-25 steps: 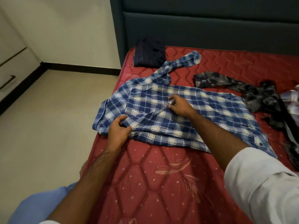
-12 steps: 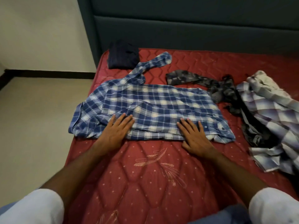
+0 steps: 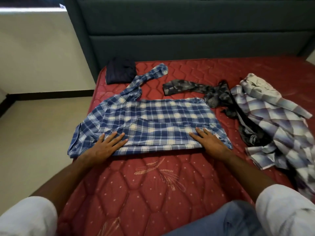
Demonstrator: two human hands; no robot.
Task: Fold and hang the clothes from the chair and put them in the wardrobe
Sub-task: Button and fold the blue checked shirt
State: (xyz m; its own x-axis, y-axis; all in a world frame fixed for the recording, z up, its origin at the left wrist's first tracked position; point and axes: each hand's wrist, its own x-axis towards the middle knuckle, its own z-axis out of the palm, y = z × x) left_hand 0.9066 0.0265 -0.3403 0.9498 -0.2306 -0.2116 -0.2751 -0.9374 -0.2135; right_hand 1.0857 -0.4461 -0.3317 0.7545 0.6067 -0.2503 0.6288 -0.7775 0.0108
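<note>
A blue and white checked shirt (image 3: 153, 120) lies spread flat across the red quilted mattress (image 3: 153, 184), one sleeve (image 3: 150, 75) trailing toward the headboard. My left hand (image 3: 105, 145) presses flat on the shirt's near left edge, fingers straight. On the near right edge, beside the hem, my right hand (image 3: 209, 142) also lies flat with fingers straight. A dark folded garment (image 3: 121, 70) sits at the mattress's far left corner. A grey mottled garment (image 3: 209, 92) and a pale purple checked shirt (image 3: 272, 121) lie crumpled to the right.
A dark teal padded headboard (image 3: 170, 36) stands behind the mattress. Beige floor (image 3: 34, 142) and a cream wall with black skirting lie to the left. My blue-clad knee (image 3: 221, 220) rests at the mattress's near edge.
A second ago my hands pinched the shirt's front; they have since flattened onto its near edge and slid apart. The shirt lies smoother and the camera has panned right.
</note>
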